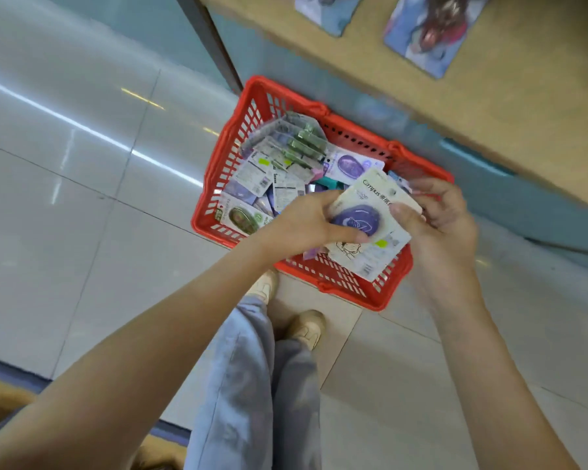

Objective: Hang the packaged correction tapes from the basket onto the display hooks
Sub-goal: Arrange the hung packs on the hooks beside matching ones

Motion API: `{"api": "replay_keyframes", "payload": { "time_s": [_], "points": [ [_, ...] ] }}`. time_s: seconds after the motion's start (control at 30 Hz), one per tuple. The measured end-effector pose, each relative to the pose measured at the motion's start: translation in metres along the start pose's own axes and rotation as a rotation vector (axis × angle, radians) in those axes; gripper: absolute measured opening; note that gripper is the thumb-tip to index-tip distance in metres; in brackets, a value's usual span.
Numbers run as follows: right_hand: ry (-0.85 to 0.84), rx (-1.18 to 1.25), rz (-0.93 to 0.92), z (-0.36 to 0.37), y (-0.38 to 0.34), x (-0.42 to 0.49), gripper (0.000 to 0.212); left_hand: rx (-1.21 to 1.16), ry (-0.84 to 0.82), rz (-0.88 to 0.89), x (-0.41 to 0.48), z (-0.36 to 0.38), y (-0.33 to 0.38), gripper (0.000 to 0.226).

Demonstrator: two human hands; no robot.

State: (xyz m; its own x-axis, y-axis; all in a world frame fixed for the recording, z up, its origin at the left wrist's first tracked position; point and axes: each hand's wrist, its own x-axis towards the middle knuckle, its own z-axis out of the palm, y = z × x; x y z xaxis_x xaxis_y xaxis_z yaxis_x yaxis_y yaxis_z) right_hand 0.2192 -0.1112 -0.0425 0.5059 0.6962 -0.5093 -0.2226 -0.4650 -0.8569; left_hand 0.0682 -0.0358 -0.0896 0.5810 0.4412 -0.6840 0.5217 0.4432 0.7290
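Standing over the red basket point(252, 106), both hands pinch a purple correction tape pack point(370, 218) above it: left hand point(306, 222) and right hand point(438, 215) at opposite edges. Light, stiff card; best held near its top.

One red basket point(262, 96) holds a heap of packaged correction tapes point(286, 157), too overlapped to count. Above its near right corner, two hands, the left hand point(306, 222) and the right hand point(445, 218), grip one purple pack point(360, 215). Beyond the basket lie two picture cards point(431, 32), and before it stand two shoes point(306, 327).
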Motion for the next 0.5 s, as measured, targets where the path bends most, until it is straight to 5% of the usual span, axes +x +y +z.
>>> {"api": "replay_keyframes", "payload": {
  "time_s": [0.1, 0.2, 0.37, 0.5],
  "points": [
    [-0.076, 0.149, 0.008, 0.000, -0.092, -0.021, 0.036, -0.158, 0.007, 0.015, -0.054, -0.020, 0.074, 0.030],
    [-0.126, 0.270, 0.046, 0.002, -0.172, -0.051, 0.061, -0.293, 0.007, 0.088, -0.112, -0.042, 0.146, 0.027],
    [-0.513, 0.537, 0.234, 0.015, -0.275, -0.123, 0.058, -0.460, -0.081, 0.191, -0.200, -0.071, 0.258, 0.040],
    [-0.548, 0.621, 0.122, 0.021, -0.354, -0.184, 0.072, -0.470, -0.091, 0.271, -0.268, -0.073, 0.339, 0.033]
  ]
}}
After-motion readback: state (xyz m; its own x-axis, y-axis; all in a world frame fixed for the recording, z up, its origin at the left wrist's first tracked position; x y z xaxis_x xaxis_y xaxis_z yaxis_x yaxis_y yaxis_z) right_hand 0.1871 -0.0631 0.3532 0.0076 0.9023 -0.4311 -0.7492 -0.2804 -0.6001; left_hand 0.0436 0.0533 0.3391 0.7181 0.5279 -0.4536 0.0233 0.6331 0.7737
